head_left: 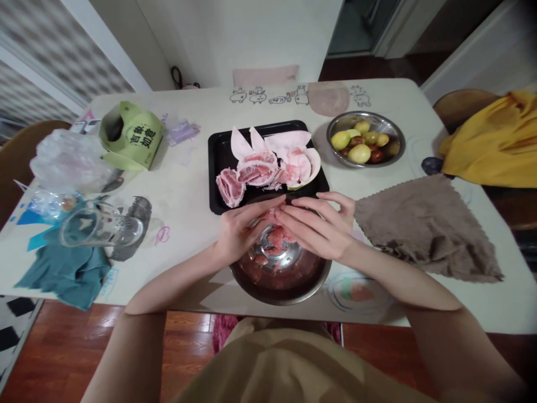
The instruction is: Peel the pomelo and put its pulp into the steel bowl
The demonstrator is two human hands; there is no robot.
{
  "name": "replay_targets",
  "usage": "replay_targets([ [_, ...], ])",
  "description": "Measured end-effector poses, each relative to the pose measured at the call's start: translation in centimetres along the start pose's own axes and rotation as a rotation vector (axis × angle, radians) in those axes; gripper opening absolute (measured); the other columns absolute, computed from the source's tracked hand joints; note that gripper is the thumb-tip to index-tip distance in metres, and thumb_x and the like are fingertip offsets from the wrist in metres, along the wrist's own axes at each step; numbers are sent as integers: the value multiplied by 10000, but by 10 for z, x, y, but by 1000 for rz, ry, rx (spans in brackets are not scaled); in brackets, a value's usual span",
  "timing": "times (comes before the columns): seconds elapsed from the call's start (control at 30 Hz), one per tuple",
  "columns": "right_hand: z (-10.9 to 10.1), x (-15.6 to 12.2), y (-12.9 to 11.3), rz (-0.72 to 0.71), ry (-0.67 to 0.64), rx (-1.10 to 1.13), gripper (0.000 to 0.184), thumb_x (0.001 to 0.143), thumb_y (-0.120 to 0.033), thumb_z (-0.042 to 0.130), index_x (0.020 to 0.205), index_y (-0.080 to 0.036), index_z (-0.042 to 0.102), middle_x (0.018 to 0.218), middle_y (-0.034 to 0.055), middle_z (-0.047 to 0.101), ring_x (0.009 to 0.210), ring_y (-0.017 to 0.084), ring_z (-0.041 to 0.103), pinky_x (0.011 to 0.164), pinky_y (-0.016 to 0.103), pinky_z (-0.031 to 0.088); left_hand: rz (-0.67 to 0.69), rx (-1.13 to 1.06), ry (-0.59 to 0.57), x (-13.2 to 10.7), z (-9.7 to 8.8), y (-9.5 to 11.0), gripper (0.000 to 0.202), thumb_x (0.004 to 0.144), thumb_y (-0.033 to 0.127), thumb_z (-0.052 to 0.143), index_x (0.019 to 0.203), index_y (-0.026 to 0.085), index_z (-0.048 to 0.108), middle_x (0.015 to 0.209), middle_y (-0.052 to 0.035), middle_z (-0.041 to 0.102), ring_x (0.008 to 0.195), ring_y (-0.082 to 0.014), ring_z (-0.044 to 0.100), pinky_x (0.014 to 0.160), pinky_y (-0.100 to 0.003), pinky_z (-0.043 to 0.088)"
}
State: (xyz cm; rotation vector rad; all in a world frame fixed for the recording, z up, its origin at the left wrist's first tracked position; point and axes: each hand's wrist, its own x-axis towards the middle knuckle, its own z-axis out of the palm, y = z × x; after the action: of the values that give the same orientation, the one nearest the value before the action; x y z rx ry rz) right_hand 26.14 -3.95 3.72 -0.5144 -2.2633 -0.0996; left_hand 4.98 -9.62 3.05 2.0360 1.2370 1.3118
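a pale table (188,184) fills the view, wide enough to spread the work across it. on its right side a brown cloth (423,229) lies flat, near the hands, probably for wiping sticky fingers. in the middle, just beyond the hands, a black tray (216,168) holds opened pomelo peel and pink segments (268,168), keeping the scraps and juice off the tabletop. at the near edge sits a steel bowl (289,282), right under the hands so that loosened flesh drops into it; pink bits already lie in its bottom. further right, a smaller steel bowl of green and red fruits (366,140) stands well apart from the pomelo. on the left are a green box (134,137), a crumpled clear bag (67,159), a glass mug (100,226) lying on its side on a teal cloth (71,271).

the left hand (239,229) and the right hand (319,226) meet over the near bowl, fingers curled in and pinching a piece of pomelo flesh (274,215) between them. both hands grip it from opposite sides, which looks like pulling it apart. the piece is mostly hidden by the fingertips.
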Motion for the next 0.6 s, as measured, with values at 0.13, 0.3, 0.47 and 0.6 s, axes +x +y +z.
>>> replay_targets([
  [0.13, -3, 9, -6, 49, 74, -17, 156, 962, -250, 698, 1006, -387, 759, 967, -108, 815, 875, 171, 761, 909, 399, 493, -15, -13, 13, 1, -2, -2, 319, 1005, 203, 621, 1304, 271, 709, 1251, -20, 771, 1086, -183, 776, 995, -323, 643],
  [0.3, -2, 15, -10, 97, 190, 92, 148, 950, -188, 678, 911, -303, 764, 874, -79, 815, 745, 160, 754, 841, 405, 505, 11, -59, 14, 4, -5, -5, 270, 987, 234, 655, 1234, 273, 757, 1187, -15, 791, 1032, -194, 794, 955, -300, 657],
  [0.47, -1, 18, -11, 163, 173, 206, 110, 941, -171, 689, 910, -260, 746, 857, -42, 811, 758, 157, 750, 884, 408, 512, -40, -95, 41, 3, -4, -6, 260, 969, 238, 691, 1216, 261, 766, 1140, -21, 807, 951, -173, 806, 887, -259, 663],
  [0.6, 0, 16, -9, 64, 119, 90, 21, 944, -271, 734, 950, -265, 753, 919, -25, 819, 851, 186, 751, 957, 446, 482, -76, -48, 43, 0, -1, -3, 280, 948, 236, 721, 1226, 226, 753, 1162, -43, 803, 961, -152, 798, 882, -225, 651],
])
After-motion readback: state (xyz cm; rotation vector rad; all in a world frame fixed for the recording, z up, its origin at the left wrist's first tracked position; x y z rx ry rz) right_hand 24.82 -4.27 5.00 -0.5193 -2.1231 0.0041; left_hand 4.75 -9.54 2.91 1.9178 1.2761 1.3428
